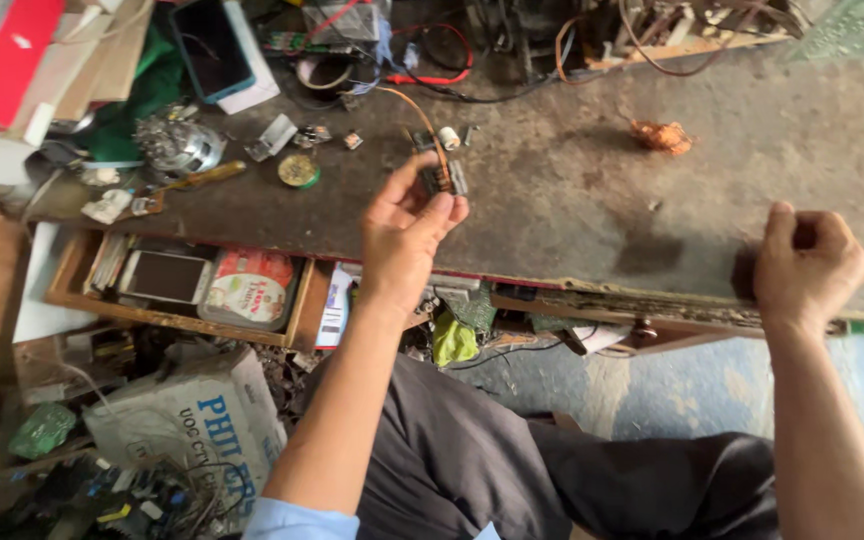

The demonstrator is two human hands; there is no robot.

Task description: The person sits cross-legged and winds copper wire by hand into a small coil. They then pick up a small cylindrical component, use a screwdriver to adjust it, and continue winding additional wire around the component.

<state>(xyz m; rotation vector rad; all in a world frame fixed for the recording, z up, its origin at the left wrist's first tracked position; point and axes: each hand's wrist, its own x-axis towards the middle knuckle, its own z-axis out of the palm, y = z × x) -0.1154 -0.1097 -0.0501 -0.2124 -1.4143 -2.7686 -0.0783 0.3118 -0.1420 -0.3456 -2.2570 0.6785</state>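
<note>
My left hand is raised over the front of the worn workbench, pinching a small dark electronic part between thumb and fingertips. An orange wire runs from the part back toward the clutter at the bench's rear. My right hand rests as a loose fist on the bench's front edge, holding nothing that I can see. My dark trousers fill the lower middle of the view.
An open wooden drawer at the left holds a phone and a round tin. A copper wire tangle, a tablet, a screwdriver and small parts lie on the bench. A cardboard box sits on the floor.
</note>
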